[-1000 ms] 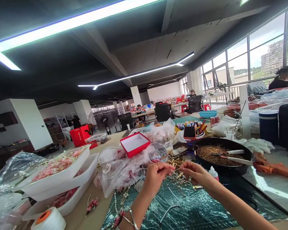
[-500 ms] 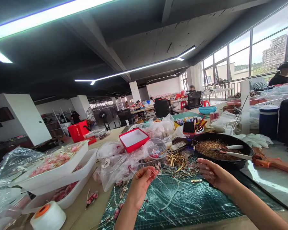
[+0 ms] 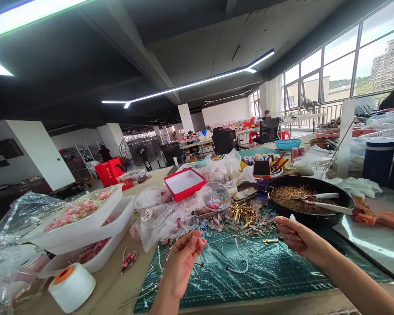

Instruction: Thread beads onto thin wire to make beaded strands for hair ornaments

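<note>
My left hand (image 3: 184,258) is closed, thumb and forefinger pinching one end of a thin pale thread (image 3: 218,240). The thread runs to the right above the cutting mat (image 3: 213,284), fine and hard to follow. My right hand (image 3: 300,239) is closed too, its fingertips pinched at the thread's other side. A small white tip (image 3: 292,217) shows just above those fingers; what it belongs to is unclear. Between the hands, a curved string of pale beads (image 3: 242,267) with dark red ends lies on the mat. A small gold piece (image 3: 270,241) lies near my right hand.
Beyond the hands lie gold parts (image 3: 239,212), a clear bowl (image 3: 216,197) and a red box (image 3: 184,183). A black pan (image 3: 310,214) of thin wires with pliers (image 3: 328,204) stands at right. White trays (image 3: 98,218) and a thread cone (image 3: 72,288) are at left.
The view has shifted slightly. My left hand has moved a little left and down, and the right a little right, so they are further apart. The white tip now shows above my right fingers.
</note>
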Action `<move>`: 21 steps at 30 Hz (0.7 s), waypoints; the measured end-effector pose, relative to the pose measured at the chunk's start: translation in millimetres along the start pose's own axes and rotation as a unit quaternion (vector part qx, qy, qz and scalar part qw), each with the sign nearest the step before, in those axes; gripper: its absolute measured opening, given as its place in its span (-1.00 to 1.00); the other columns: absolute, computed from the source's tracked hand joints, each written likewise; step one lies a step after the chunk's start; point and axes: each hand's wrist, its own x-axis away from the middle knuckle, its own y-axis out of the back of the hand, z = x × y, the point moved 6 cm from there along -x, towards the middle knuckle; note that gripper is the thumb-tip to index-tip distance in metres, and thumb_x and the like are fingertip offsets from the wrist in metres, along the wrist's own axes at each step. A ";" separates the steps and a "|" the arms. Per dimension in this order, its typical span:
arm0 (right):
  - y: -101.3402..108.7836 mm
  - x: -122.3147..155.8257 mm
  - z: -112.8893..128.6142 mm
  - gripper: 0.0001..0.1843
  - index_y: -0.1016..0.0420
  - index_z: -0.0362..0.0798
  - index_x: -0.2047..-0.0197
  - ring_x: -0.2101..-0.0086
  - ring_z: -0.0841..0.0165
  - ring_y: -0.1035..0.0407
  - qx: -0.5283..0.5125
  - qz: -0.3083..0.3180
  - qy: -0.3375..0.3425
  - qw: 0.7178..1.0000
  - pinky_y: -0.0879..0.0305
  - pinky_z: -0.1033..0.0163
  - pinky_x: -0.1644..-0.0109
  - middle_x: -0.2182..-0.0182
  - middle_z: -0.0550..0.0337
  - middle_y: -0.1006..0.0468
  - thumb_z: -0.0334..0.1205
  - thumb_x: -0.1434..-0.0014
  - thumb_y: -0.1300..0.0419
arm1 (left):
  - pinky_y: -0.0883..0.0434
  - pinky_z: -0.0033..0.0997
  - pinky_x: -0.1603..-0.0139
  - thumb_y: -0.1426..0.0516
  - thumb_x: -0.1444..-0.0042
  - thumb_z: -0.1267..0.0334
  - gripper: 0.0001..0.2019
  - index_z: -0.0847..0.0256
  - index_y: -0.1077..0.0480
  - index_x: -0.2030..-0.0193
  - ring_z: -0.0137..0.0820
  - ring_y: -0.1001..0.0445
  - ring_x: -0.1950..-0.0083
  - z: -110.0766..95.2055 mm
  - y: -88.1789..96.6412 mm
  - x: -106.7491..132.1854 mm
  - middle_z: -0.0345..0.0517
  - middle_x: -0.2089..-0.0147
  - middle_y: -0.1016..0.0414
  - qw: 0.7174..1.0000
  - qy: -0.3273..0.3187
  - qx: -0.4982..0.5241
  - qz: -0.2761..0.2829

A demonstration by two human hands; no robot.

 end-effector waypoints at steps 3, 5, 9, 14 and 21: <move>0.8 2.8 -0.7 -0.75 -0.18 -0.06 0.55 0.68 0.60 0.24 0.013 0.002 -0.007 1.000 0.19 0.48 0.72 0.64 0.45 0.13 -0.20 -0.07 -0.13 | -0.35 -0.46 0.13 -0.19 0.06 0.35 -0.85 0.28 -0.49 0.30 -0.40 -0.44 0.23 1.0 6.3 3.3 -0.16 0.47 -0.49 1.000 0.006 0.003 -0.017; -0.7 5.2 0.2 -0.75 -0.18 -0.06 0.55 0.67 0.59 0.25 0.024 0.006 0.000 1.000 0.21 0.48 0.71 0.64 0.45 0.15 -0.20 -0.08 -0.13 | -0.36 -0.47 0.13 -0.19 0.07 0.35 -0.84 0.28 -0.49 0.29 -0.41 -0.44 0.24 2.1 9.2 4.4 -0.16 0.48 -0.49 1.000 0.007 0.005 -0.022; -1.9 7.5 2.5 -0.80 -0.20 -0.05 0.50 0.66 0.57 0.31 0.046 0.001 0.026 0.999 0.26 0.47 0.71 0.63 0.45 0.17 -0.21 -0.07 -0.14 | -0.35 -0.50 0.12 -0.20 0.09 0.39 -0.85 0.28 -0.49 0.30 -0.46 -0.45 0.30 4.5 14.5 4.5 -0.19 0.51 -0.49 0.999 0.000 0.009 -0.033; -1.8 10.0 6.6 -0.82 -0.21 -0.04 0.47 0.65 0.56 0.33 0.082 -0.012 0.053 0.995 0.28 0.46 0.70 0.62 0.45 0.16 -0.17 -0.07 -0.13 | -0.34 -0.51 0.11 -0.23 0.13 0.38 -0.85 0.28 -0.51 0.34 -0.44 -0.46 0.29 4.2 15.7 5.9 -0.17 0.51 -0.50 0.999 0.001 0.002 -0.050; -46.8 29.2 35.7 -0.81 -0.31 -0.01 0.32 0.63 0.54 0.29 0.236 -0.028 0.120 0.964 0.35 0.38 0.65 0.63 0.43 0.06 -0.08 -0.07 -0.11 | -0.29 -0.33 0.04 -0.15 0.02 0.27 -0.82 0.25 -0.49 0.28 -0.35 -0.42 0.26 -20.1 -18.7 9.1 -0.11 0.44 -0.51 0.990 -0.047 -0.133 0.001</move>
